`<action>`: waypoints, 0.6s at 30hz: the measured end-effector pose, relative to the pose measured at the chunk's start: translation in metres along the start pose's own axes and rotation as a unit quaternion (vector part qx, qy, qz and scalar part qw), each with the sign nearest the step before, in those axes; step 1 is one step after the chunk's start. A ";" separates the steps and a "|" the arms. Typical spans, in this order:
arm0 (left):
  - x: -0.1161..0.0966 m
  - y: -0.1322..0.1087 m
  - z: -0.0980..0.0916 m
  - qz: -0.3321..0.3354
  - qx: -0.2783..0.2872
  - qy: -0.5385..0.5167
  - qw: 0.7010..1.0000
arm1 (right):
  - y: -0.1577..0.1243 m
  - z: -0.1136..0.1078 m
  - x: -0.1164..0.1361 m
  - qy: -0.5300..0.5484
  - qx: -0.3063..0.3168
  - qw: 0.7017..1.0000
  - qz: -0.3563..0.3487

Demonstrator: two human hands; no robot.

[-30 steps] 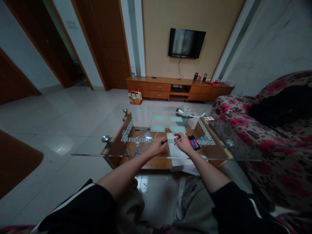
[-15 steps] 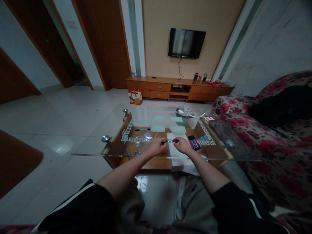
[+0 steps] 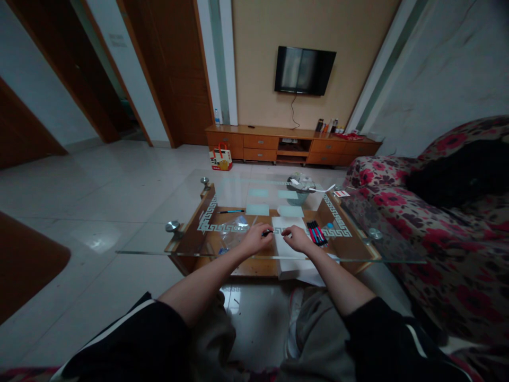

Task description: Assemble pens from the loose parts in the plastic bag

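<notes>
Over the glass-topped coffee table [image 3: 151, 252], my left hand [image 3: 256, 240] is closed around a short black piece [image 3: 267, 232] that looks like part of a pen. Close to its right, my right hand [image 3: 296, 240] has thumb and forefinger pinched together; anything between them is too small to make out. A small gap separates the two hands. Beside my right hand lies a row of several pens [image 3: 317, 233] with black, red and blue parts. A single blue and black pen [image 3: 231, 211] lies farther back on the left, near a clear plastic bag [image 3: 234, 232].
Under the glass, a white box [image 3: 288, 268] stands below my hands. A basket [image 3: 299, 197] holding a crumpled bag is at the table's far right. A flowered sofa [image 3: 457, 254] borders the right; a TV cabinet [image 3: 258, 142] and paper bag [image 3: 221, 158] stand beyond.
My right hand's fingertips have shifted very slightly and the fingers look a little more curled. My left hand stays in place with the black piece.
</notes>
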State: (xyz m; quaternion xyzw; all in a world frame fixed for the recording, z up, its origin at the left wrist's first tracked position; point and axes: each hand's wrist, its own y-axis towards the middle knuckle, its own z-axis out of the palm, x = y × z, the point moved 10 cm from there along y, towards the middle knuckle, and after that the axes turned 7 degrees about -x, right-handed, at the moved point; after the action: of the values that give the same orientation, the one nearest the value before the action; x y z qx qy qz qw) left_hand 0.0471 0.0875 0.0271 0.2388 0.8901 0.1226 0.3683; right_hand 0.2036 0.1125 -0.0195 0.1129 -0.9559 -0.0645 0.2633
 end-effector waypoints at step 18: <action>0.005 0.000 0.005 0.020 -0.003 -0.003 1.000 | 0.004 -0.019 0.016 0.236 -0.068 0.969 0.016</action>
State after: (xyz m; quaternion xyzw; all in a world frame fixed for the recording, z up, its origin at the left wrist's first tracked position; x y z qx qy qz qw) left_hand 0.0477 0.0907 0.0204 0.2558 0.8836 0.1316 0.3695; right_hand 0.1991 0.1109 0.0049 0.0913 -0.8618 -0.0970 0.4895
